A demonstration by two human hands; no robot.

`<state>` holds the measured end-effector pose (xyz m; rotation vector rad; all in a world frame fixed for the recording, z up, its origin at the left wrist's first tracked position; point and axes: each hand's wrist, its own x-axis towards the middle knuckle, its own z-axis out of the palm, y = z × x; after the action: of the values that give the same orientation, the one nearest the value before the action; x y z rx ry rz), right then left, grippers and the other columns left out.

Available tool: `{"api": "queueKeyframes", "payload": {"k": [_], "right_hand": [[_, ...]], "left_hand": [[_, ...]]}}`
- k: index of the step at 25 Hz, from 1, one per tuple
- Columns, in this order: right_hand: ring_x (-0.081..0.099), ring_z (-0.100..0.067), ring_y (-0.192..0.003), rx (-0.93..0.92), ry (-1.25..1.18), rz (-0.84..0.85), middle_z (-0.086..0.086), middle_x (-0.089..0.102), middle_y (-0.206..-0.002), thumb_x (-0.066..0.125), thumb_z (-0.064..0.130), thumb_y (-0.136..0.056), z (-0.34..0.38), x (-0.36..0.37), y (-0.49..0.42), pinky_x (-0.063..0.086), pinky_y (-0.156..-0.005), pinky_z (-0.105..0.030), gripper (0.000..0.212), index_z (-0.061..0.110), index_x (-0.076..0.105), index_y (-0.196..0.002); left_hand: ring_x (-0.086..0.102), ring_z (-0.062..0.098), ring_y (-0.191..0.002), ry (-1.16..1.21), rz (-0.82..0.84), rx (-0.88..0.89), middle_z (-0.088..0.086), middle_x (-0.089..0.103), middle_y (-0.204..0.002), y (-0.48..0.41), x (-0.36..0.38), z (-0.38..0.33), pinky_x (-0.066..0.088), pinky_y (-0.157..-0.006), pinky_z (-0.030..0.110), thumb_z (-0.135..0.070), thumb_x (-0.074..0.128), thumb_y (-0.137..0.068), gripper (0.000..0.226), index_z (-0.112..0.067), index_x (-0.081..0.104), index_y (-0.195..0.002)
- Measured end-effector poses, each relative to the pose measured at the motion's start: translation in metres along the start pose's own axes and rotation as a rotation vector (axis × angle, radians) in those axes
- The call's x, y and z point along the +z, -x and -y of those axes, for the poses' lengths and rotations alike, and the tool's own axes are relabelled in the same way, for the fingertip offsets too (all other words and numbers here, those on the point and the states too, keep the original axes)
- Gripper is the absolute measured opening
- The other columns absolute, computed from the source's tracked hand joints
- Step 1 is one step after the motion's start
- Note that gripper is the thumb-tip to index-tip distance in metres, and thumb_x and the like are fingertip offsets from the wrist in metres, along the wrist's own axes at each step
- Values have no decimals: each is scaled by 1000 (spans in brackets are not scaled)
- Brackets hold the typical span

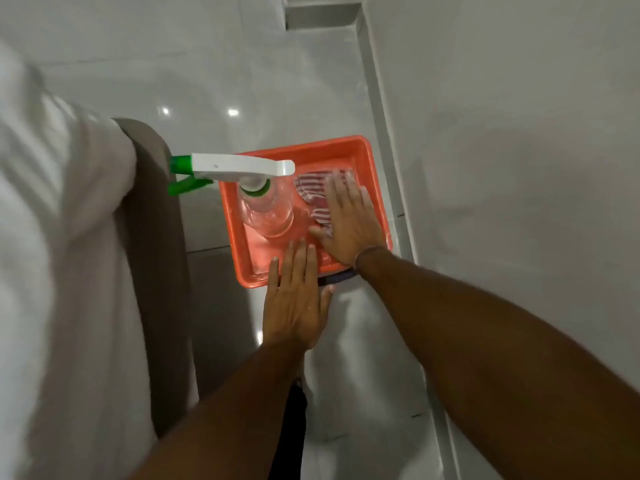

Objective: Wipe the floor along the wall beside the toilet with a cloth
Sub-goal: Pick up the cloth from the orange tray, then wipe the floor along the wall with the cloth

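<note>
A person's right hand (349,223), fingers spread flat, presses the striped cloth (313,194) inside an orange tub (360,150) on the tiled floor (311,91); the left hand (294,299), open, rests over the tub's near rim, beside a clear spray bottle (266,209) and the toilet (52,237).

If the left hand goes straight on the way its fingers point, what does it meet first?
Probably the spray bottle in the orange tub. The left hand points up over the tub's near rim, and the bottle's clear body stands just ahead, though depth is unclear.
</note>
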<state>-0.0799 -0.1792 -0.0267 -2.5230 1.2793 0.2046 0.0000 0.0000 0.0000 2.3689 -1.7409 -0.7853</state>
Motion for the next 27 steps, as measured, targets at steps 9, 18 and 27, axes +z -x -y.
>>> {"api": "queueKeyframes", "payload": {"k": [9, 18, 27], "right_hand": [[15, -28, -159, -56, -73, 43, -10, 19, -171, 51, 30, -105, -13, 15, -28, 20, -129, -50, 68, 13, 17, -162], [34, -28, -153, 103, -618, -459, -11, 42, -162, 56, 6, -99, 12, -65, 138, 44, -117, -43, 60, 11, 37, -155], [30, -20, -154, 334, -553, -32, -4, 35, -166, 54, 19, -104, -44, 124, 399, 38, -122, -42, 59, 17, 32, -158]], "left_hand": [[31, 35, -170, -51, -79, -17, 16, 39, -179, -13, 22, 5, 17, -141, 57, -54, 41, -112, 77, -7, 35, -173], [3, 29, -173, -99, -85, 13, 14, 13, -187, 67, 12, -44, -8, -140, 47, -59, 26, -112, 82, -9, 14, -176], [-19, 28, -172, -156, 154, -5, 9, -14, -187, 198, 194, -71, -12, -140, 52, -73, -8, -99, 98, -15, -5, -178]]}}
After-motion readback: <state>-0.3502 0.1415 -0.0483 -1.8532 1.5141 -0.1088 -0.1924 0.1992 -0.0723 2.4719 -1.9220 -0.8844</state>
